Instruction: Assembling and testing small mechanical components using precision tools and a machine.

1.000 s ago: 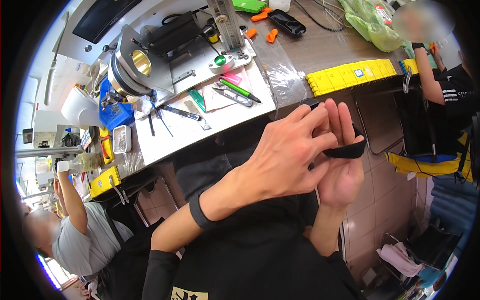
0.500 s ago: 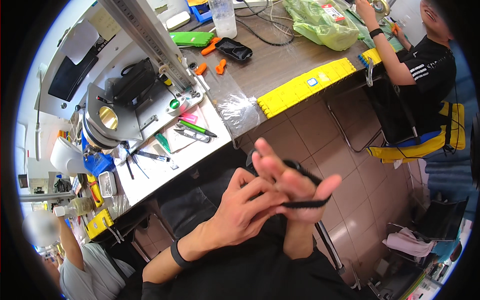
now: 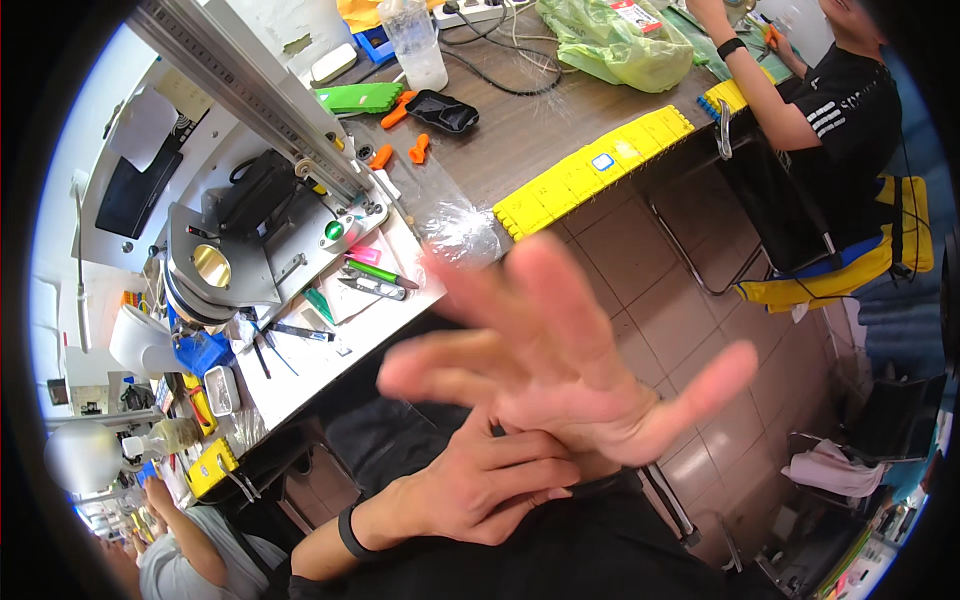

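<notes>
My right hand [image 3: 570,375] is raised with the palm in view and the fingers spread, blurred by motion. My left hand [image 3: 490,485], with a dark band [image 3: 353,533] on its wrist, reaches across with curled fingers against the base of the right palm and the wrist. A small dark bit of a black strap [image 3: 496,430] shows between the hands; the rest of it is hidden by the hands. Both hands are over my lap, in front of the bench.
A white bench surface [image 3: 330,350] carries a green pen [image 3: 370,271], a utility knife [image 3: 372,288] and a stand with a ruled column [image 3: 250,95]. Yellow edging [image 3: 600,165] lines the brown table [image 3: 520,100]. One person [image 3: 800,110] sits far right, another [image 3: 200,550] lower left.
The right hand has risen and spread its fingers. The black strap, looped around the right palm before, has gone down toward the wrist with the left hand. The view has shifted slightly.
</notes>
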The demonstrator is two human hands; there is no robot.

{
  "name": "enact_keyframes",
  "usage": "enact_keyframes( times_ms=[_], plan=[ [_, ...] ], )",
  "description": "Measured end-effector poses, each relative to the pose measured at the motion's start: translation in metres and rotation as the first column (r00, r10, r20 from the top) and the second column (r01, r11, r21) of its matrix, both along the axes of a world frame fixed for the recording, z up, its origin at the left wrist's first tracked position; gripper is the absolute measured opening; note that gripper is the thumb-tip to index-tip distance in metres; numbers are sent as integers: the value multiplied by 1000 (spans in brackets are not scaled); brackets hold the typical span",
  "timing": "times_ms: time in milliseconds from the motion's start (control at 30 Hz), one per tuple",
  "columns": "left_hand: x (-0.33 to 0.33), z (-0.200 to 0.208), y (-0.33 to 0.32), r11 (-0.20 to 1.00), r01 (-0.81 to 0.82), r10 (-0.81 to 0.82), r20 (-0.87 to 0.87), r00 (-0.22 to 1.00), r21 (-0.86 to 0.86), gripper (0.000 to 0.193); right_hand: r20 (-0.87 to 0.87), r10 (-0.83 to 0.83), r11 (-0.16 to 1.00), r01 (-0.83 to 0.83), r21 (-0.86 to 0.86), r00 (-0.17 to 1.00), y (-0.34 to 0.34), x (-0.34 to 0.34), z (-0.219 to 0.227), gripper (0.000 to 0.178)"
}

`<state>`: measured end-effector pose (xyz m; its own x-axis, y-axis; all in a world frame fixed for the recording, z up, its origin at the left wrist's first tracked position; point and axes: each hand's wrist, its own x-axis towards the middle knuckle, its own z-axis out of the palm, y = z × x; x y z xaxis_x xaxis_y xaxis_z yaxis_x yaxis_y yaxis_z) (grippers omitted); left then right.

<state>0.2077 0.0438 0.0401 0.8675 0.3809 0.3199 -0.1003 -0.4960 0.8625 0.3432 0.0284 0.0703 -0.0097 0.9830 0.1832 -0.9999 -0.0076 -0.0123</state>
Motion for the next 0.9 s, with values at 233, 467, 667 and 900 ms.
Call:
enact_keyframes(
  times_ms=[233, 467, 667, 900],
  plan=[
    [-16, -12, -6, 995, 45, -54, -101, 993, -87, 28, 483, -871, 383, 484, 787, -96, 47, 6, 2, 58],
    [-2, -26, -7, 995, -31, 33, -23, 999, 92, 17, -76, 161, 962, -139, 237, 984, 57, 5, 6, 32],
    [-28, -27, -16, 988, -146, 145, 26, 989, 57, 16, -117, 440, 792, -323, 518, 890, 50, -9, 36, 61],
    [-39, -27, -15, 968, -250, 250, -2, 968, -36, 16, -63, 525, 810, -475, 345, 849, 55, -62, 54, 52]
  ],
)
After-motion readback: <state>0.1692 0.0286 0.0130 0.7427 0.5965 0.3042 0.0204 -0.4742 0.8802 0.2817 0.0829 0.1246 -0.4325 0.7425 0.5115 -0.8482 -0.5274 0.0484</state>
